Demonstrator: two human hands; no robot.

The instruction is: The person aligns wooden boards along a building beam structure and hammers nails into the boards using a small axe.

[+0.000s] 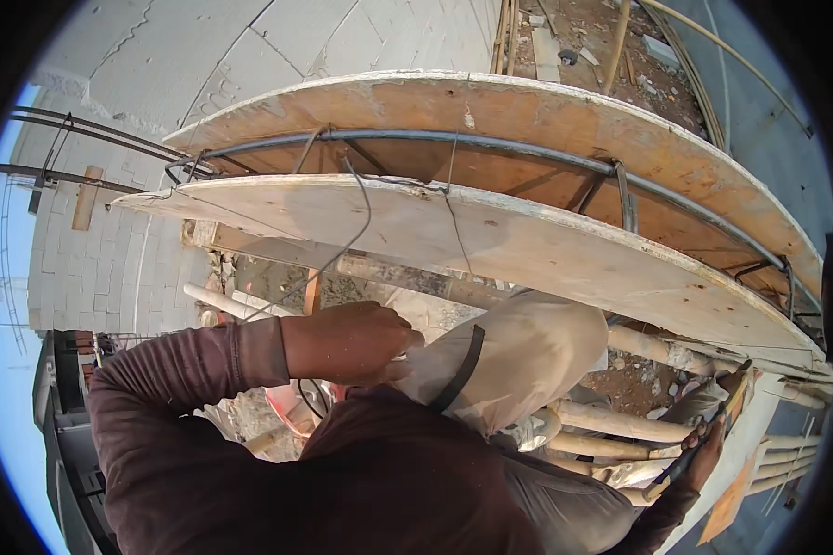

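My left hand (350, 344) is closed, knuckles up, above my bent knee in light trousers (528, 356). Anything pinched in its fingers is too small or hidden to name. Over at the lower right, my right hand (705, 455) is curled around something dark and narrow beside the edge of a pale board (759, 416). In front of me, two long plywood panels (491, 227) stand on edge, one behind the other. Between them runs a steel reinforcement bar cage (491, 141) with bent stirrups. A thin tie wire (366, 217) loops over the near panel and hangs down its face.
Wooden poles (620, 428) lie below me, by my legs. A pale block wall (278, 46) rises at the far left, with rebar ends (69, 176) sticking out leftward. Rubble and poles (611, 55) lie on the ground beyond the panels. A red object (290, 407) is partly hidden beneath my arm.
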